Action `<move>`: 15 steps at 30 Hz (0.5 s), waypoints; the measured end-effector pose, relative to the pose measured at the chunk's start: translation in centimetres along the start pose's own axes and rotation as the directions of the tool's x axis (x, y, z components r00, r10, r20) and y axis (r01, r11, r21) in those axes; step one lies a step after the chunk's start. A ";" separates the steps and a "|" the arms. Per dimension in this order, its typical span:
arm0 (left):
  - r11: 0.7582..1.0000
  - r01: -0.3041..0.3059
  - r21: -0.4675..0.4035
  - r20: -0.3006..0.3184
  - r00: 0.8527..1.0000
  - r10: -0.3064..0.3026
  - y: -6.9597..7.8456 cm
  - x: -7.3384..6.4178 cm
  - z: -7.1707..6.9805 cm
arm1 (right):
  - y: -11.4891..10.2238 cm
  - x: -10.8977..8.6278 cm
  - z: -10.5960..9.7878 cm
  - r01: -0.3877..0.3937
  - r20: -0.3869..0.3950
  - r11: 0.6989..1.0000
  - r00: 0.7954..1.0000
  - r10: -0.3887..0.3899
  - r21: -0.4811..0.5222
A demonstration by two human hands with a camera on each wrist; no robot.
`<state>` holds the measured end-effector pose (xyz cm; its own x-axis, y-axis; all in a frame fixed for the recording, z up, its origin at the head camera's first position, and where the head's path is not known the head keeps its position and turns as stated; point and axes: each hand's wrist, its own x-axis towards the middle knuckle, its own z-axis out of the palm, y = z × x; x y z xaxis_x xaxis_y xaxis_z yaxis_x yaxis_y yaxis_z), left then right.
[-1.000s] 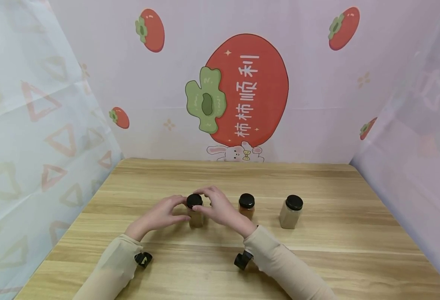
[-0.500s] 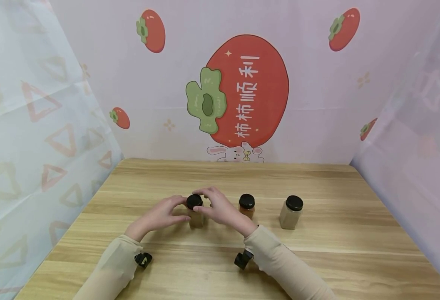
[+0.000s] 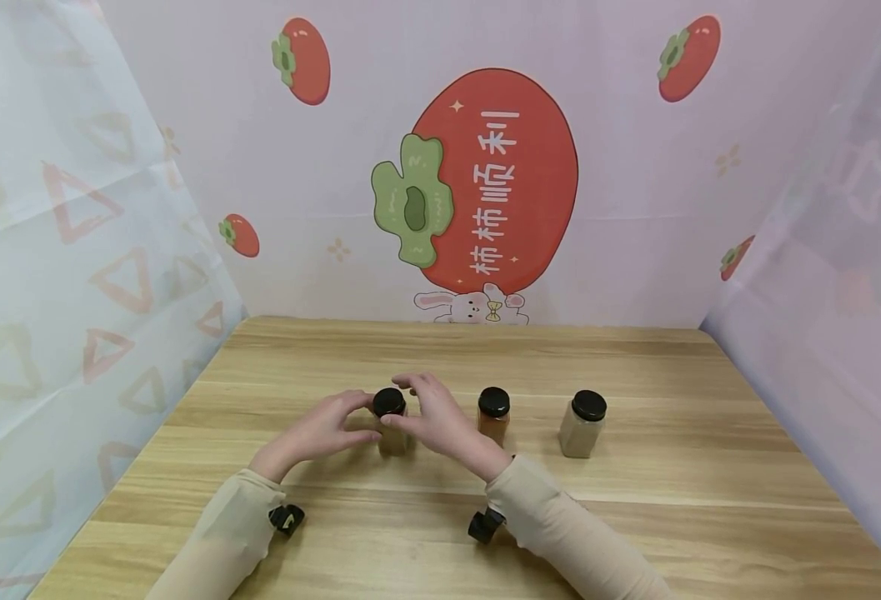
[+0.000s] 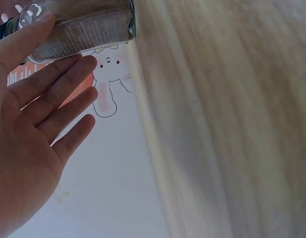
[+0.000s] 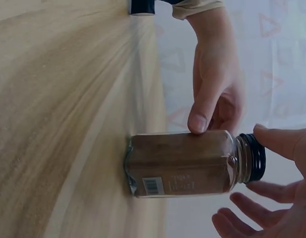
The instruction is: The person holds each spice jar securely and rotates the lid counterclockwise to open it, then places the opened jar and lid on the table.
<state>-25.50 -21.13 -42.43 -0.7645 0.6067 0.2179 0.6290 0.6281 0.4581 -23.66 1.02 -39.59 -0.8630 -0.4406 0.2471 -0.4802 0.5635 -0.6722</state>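
Observation:
A clear spice jar (image 3: 393, 440) of brown powder, with a black screw lid (image 3: 389, 402), stands upright on the wooden table. My left hand (image 3: 327, 429) holds its body from the left; in the left wrist view the thumb lies on the glass (image 4: 88, 29), with fingers behind. From the right, my right hand (image 3: 436, 421) has thumb and forefinger at opposite edges of the lid. Its other fingers hang apart from the glass in the right wrist view, where a barcode label (image 5: 153, 186) shows on the jar.
Right of the hands stand a jar of orange-brown powder (image 3: 493, 421) and a jar of pale powder (image 3: 582, 433), both black-lidded. The wooden table (image 3: 410, 533) ends at a printed cloth backdrop (image 3: 620, 250), with cloth on both sides.
The right hand's forefinger has lifted slightly back from the lid's far edge and its thumb has slid a little left across the near edge. The left hand and the jar stay put.

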 end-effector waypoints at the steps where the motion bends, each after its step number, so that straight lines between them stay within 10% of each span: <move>1: 1.000 -0.001 0.000 -0.001 1.000 0.001 0.0 0.0 0.0 | -0.2 -0.1 0.1 -0.012 -0.017 1.000 1.000 0.012 -0.013; 15: 1.000 0.000 0.001 -0.001 1.000 0.000 0.0 -0.1 -0.1 | -0.9 -0.3 1.1 -0.090 -0.120 0.980 0.990 0.069 -0.176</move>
<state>-25.49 -21.27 -42.36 -0.7643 0.6065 0.2190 0.6295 0.6282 0.4573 -22.76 -0.11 -39.82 -0.9066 -0.3135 0.2824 -0.4211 0.7147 -0.5585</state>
